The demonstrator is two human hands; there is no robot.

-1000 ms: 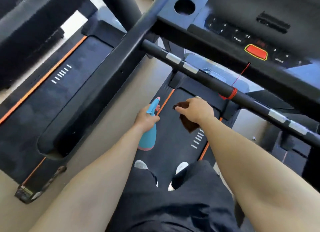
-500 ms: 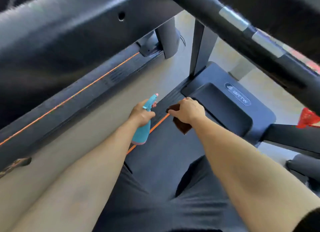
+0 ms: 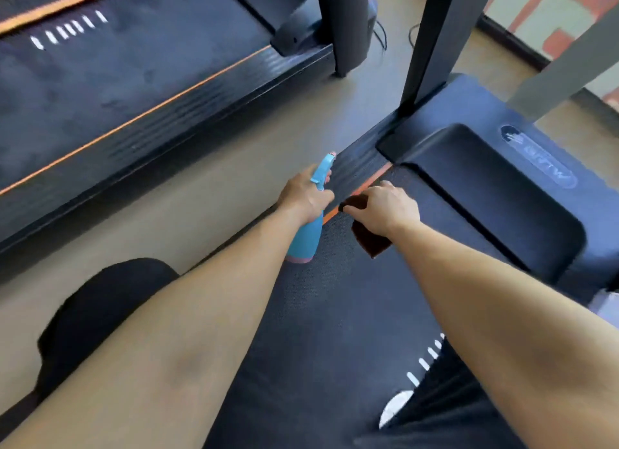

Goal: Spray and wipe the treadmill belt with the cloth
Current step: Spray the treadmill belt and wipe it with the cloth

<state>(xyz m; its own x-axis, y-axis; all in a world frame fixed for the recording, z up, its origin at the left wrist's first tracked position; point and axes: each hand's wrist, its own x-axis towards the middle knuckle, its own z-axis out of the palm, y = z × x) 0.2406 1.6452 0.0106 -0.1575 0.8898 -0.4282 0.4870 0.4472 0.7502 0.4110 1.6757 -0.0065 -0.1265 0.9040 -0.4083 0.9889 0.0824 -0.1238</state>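
Low over the treadmill belt [image 3: 335,314], the left grip [image 3: 306,199] was curled round the blue spray bottle [image 3: 305,239] and the right grip [image 3: 390,209] pinched the brown cloth [image 3: 370,244], so spraying looked the step in hand. A trigger squeeze, then the cloth pressed flat, seemed next; just beyond, the orange edge stripe [image 3: 356,194] at left and the motor cover [image 3: 485,197] ahead would hem the strokes, open belt lying nearer and rightward.

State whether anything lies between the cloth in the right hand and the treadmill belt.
Nothing visible does. The right hand grips the brown cloth directly over bare treadmill belt, and the spray bottle in the left hand sits to its left, not beneath it.
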